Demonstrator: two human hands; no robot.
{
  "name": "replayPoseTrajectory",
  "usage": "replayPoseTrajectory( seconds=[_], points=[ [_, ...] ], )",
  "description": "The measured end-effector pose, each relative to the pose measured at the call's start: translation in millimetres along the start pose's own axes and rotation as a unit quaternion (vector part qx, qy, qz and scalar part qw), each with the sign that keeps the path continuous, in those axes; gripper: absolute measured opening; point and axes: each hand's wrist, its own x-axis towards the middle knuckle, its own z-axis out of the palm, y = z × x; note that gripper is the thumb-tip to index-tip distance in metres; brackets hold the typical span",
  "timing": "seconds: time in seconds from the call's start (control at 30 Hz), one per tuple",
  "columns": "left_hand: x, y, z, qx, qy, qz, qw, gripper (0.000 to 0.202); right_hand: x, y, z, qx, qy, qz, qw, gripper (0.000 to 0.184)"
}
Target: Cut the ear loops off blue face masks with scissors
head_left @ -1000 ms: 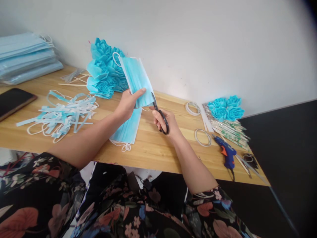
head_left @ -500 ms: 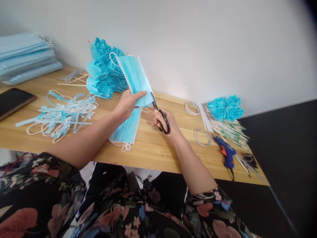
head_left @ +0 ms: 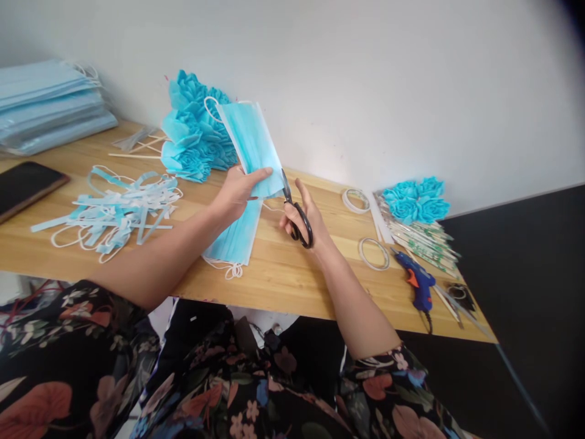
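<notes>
A light-blue face mask is pinched at its lower end in my left hand, thumb on top, and tilts up above the table. My right hand has its thumb and some fingers in the handles of black-handled scissors, with the index finger stretched out. The scissor blades lie along the mask's lower right edge; whether they are cutting into it is too fine to tell. Beneath my left hand another blue mask lies on the table, its white ear loops bunched at the near end.
Cut strips and loops are heaped left, near a phone and stacked masks. Blue flowers stand behind my left hand. Tape rolls, smaller flowers, wrapped sticks and a blue glue gun lie right.
My right index finger has lifted away from the scissors and now points up. The mask and my left hand stay nearly where they were.
</notes>
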Motion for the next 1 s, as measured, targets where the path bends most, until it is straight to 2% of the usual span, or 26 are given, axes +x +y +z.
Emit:
replayPoseTrajectory(
  seconds=[0.17,0.37,1.0],
  points=[
    [-3.6,4.3,2.0,0.0,0.014,-0.027,1.0,0.049,-1.0,0.5,-0.8,-0.009,0.0,-0.004,1.0,0.117],
    [-6.2,6.9,5.8,-0.014,0.009,0.009,1.0,0.046,-1.4,0.5,-0.5,-0.019,-0.003,-0.01,1.0,0.114],
    [-5.8,6.2,4.6,-0.012,-0.002,-0.002,1.0,0.048,0.3,4.4,-2.3,-0.025,0.003,-0.015,1.0,0.11]
  ],
)
